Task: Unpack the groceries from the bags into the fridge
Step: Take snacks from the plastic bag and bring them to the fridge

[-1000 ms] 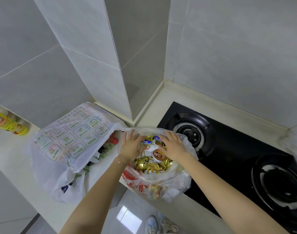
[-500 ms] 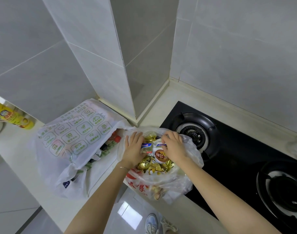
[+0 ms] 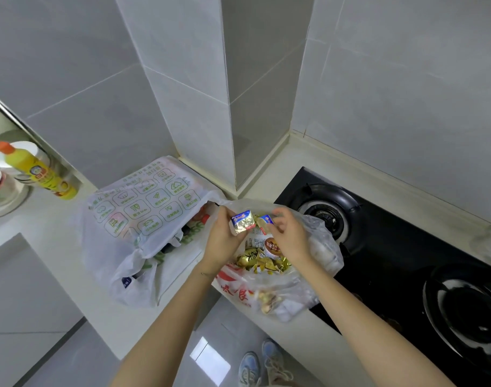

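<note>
A clear plastic bag [image 3: 319, 247] with red print sits at the counter's front edge, open at the top, holding gold-wrapped sweets [image 3: 259, 263] and a small brown-lidded cup [image 3: 272, 245]. My left hand [image 3: 223, 236] holds a small foil-wrapped butter block [image 3: 242, 222] with a blue label, lifted just above the bag's mouth. My right hand [image 3: 290, 234] pinches a second small blue-labelled foil packet [image 3: 265, 220] right beside it. A white bag with green print [image 3: 143, 210] lies to the left, its contents mostly hidden.
A black gas hob [image 3: 392, 247] with two burners lies immediately right of the clear bag. A yellow bottle [image 3: 40, 170] and stacked bowls [image 3: 1, 191] stand at far left. A tiled wall column [image 3: 199, 107] rises behind the bags. The fridge is out of view.
Both hands have come up out of the clear bag, each now holding a small foil-wrapped packet above its mouth. The camera view has shifted to show more of the left counter.
</note>
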Available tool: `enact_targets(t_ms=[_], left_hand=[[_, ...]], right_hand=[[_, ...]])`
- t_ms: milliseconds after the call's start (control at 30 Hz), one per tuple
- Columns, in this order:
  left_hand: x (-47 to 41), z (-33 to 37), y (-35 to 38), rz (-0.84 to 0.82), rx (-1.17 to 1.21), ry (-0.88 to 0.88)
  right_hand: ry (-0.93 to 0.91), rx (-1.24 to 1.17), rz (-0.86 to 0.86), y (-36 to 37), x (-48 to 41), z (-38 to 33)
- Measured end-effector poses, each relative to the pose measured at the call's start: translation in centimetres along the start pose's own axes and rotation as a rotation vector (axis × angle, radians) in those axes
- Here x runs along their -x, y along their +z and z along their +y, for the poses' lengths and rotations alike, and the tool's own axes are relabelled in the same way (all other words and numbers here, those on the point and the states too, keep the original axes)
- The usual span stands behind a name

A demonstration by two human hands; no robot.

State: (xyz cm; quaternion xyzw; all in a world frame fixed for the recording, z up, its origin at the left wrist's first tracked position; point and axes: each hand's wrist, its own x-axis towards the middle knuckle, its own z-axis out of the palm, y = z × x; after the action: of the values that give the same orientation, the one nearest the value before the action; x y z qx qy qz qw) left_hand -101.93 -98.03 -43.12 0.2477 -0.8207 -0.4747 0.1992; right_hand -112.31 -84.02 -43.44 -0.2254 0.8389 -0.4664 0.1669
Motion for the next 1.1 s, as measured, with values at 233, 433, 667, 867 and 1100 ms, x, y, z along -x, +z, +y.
enact_targets(t_ms=[233, 433, 667, 867, 1100], left_hand=[[4.0, 2.0, -1.9, -0.048, 0.525, -0.238], [8.7, 2.4, -3.3, -0.032, 0.639, -0.349], [17.3, 3.4, -5.6, 0.279, 0.514, -0.382], [28.4, 5.7, -5.0, 0.714, 0.503, -0.434], [42.0, 10.4, -2.7, 1.131, 0.522, -0.482]], right_hand=[[0.145, -0.265, 0.067, 0.7, 3.5, -0.7], [0.237, -0.461, -0.028, 1.4, 7.0, -2.0], [0.279, -0.609, -0.262, 1.7, 12.8, -4.2], [0.276, -0.577, -0.589, 1.6, 19.4, -4.5], [0.07, -0.421, -0.994, 0.3, 29.0, -6.5]])
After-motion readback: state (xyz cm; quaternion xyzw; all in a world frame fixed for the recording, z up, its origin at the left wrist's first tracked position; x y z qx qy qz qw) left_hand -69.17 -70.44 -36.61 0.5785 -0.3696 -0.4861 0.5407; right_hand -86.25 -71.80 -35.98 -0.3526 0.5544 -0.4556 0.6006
